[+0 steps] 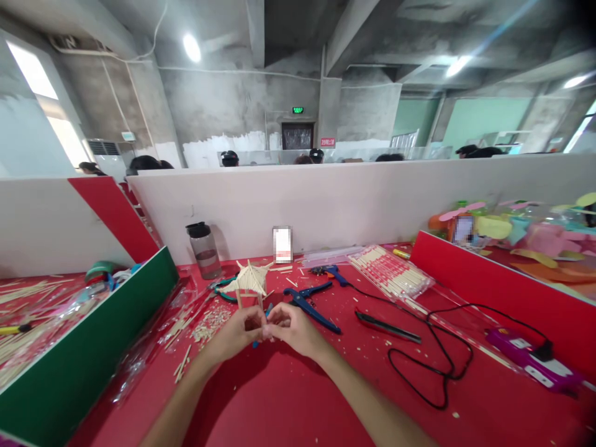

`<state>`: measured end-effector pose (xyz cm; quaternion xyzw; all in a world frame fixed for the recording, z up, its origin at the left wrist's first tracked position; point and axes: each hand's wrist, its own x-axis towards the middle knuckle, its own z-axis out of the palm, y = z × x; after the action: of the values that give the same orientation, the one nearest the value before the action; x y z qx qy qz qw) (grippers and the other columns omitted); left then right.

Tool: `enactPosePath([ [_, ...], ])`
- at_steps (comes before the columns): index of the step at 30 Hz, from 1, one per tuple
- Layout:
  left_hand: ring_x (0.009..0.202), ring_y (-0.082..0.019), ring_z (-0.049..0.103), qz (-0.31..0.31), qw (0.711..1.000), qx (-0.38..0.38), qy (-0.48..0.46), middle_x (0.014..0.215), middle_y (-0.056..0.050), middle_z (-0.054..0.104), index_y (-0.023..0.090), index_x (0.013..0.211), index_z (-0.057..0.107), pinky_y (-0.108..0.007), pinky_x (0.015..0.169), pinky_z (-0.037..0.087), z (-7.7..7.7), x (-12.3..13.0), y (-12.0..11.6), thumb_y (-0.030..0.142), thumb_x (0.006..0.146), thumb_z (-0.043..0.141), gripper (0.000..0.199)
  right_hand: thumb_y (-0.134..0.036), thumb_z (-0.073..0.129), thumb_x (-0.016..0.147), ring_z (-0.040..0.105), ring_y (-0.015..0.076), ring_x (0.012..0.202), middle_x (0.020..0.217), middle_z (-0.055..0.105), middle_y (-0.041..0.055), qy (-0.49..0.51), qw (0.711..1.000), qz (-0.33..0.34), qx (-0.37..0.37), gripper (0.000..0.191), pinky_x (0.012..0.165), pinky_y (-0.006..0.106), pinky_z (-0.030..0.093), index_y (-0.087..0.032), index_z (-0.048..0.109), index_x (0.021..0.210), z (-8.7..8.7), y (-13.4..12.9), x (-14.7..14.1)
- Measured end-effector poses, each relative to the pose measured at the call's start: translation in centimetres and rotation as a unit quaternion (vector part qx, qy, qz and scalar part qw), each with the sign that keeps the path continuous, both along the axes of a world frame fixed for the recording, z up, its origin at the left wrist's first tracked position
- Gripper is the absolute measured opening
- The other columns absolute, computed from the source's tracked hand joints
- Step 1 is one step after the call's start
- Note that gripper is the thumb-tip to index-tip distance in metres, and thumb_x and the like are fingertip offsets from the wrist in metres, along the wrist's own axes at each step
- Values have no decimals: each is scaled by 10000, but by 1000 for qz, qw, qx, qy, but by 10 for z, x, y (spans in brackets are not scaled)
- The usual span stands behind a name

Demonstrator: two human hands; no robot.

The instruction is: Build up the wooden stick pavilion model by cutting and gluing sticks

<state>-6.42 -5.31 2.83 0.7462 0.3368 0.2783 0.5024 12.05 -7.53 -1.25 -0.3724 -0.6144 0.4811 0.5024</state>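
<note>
Bare forearms [356, 391], left hand [242, 334] and right hand [294, 329] together, each grip pinched closed, contents unclear, near stick model [251, 280].

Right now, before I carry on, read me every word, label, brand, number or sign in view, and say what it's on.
Nothing reads clearly enough to quote.
Green lit sign, above the door: too small.
Red wall sign: pale characters, too small to be sure of.
Wrapped sticks: red print, blurred.
Phone-like screen: pixelated.
Purple device: white labels, unreadable.
</note>
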Motion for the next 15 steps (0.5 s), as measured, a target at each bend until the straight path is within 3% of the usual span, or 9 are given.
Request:
enactPosePath([
  [7,701,-174,630,-4,1000,-19,12,733,-14,694,191,766,579,-265,640,453,1,4,-5,357,723,761,249,-274,766,722,598,128,619,710,648,-5,10,1000,12,-6,185,607,251,469,-162,633,784,3,0,4],
  [15,718,-164,601,-13,999,37,-10,799,-17,631,185,878,573,-273,660,451,2,-8,3,389,829,691,241,-264,723,762,602,125,597,690,633,-14,21,998,59,-27,176,630,266,478,-166,595,833,4,-1,3],
])
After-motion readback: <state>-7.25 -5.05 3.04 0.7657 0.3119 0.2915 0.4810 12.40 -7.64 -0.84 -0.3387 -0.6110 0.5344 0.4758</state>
